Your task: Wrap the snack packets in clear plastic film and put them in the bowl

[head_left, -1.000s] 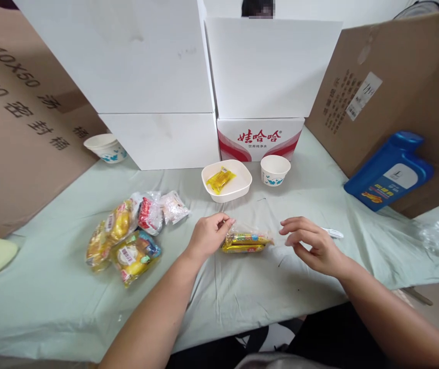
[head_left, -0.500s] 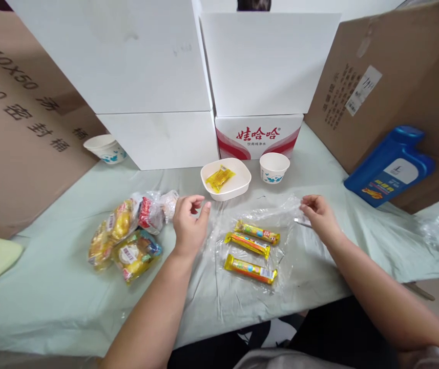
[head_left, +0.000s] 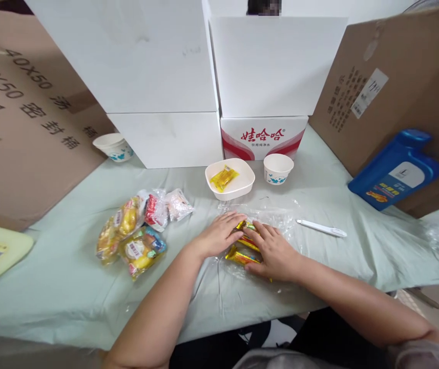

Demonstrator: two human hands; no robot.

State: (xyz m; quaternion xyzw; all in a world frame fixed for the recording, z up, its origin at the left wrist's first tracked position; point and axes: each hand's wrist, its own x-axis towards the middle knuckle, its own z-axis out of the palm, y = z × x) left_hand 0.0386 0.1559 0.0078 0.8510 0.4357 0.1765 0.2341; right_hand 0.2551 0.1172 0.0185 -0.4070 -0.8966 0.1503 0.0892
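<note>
Both my hands lie side by side over a clear plastic sheet (head_left: 276,218) on the pale green tablecloth (head_left: 69,287). My left hand (head_left: 219,234) rests flat with its fingers stretched out, touching the yellow snack bars (head_left: 242,246). My right hand (head_left: 275,251) lies flat on top of the same bars, fingers spread, covering most of them. Neither hand grips anything.
A white pen-like tool (head_left: 321,228) lies right of my hands. Behind stand a white bowl (head_left: 242,187) holding a yellow packet (head_left: 224,178), two paper cups (head_left: 278,168) (head_left: 113,147), white boxes (head_left: 165,82), cardboard boxes (head_left: 396,87) and a blue jug (head_left: 396,169). Several snack packs (head_left: 134,233) lie at left.
My hands were apart, spreading the plastic sheet open with three bars lying separate. Both have now come together onto the bars, pushing them into a bunch. The white tool lies uncovered.
</note>
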